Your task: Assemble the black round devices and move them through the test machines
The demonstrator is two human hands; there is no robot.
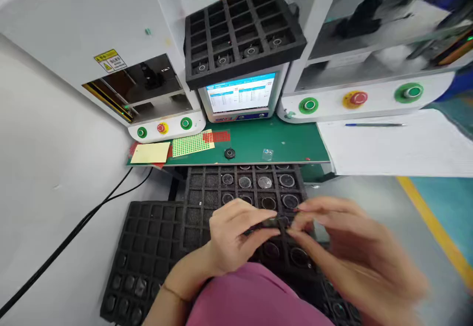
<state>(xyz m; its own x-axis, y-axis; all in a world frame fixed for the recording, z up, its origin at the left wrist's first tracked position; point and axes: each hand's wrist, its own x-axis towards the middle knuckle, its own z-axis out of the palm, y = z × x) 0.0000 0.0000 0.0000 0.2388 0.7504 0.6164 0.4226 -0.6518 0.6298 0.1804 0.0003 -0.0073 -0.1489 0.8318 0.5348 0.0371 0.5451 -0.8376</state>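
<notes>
Dark piece [271,222] sits in the left hand [234,235], its long axis indistinct.

Pink top [254,296], thin wristband [175,292], apparently.

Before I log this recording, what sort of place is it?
Probably a factory assembly or testing station: white machines with green and red buttons, a lit monitor, and black compartmented trays holding round parts.

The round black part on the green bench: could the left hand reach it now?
Probably yes: the round black part lies uncovered on the green bench, and nothing visible blocks the left hand.
</notes>
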